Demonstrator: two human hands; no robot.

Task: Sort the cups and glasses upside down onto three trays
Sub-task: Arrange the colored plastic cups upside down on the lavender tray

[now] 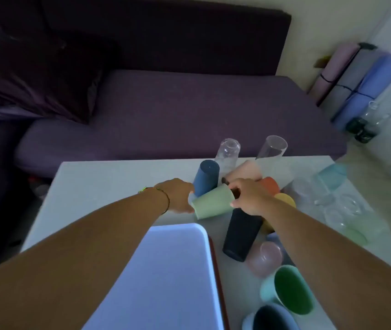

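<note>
While both my arms reach out over the desk (99, 179), my hands meet on the pale green cup (213, 202), which lies tilted on its side among the other cups. My left hand (178, 195) is at its wide rim end, fingers out of sight behind the cup, so I cannot tell how far they close. My right hand (249, 196) is clamped on the cup's narrower base end, thumb and fingertips pinching it.

Just behind the green cup stands a dark blue cup (206, 178), upside down. A black cup (242, 234) stands inverted beneath my right wrist, its top hidden by my hand. An orange cup (270, 184), a yellow cup (286, 200) and a peach cup (246, 171) show only in part behind my hand. Two clear glasses (271, 146) stand at the far edge of the desk. To the right, several more clear glasses (332, 201) blur together and I cannot count them.

Near me, a white tray (166, 270) sits on a red-edged tray, of which only a thin strip shows; both are cut off by the frame's bottom. Beside them lie a pink glass (264, 258), a green-lined mug (289, 289) and a dark-lined mug (273, 317), the last cut off below. My right forearm hides whatever lies behind it.
</note>
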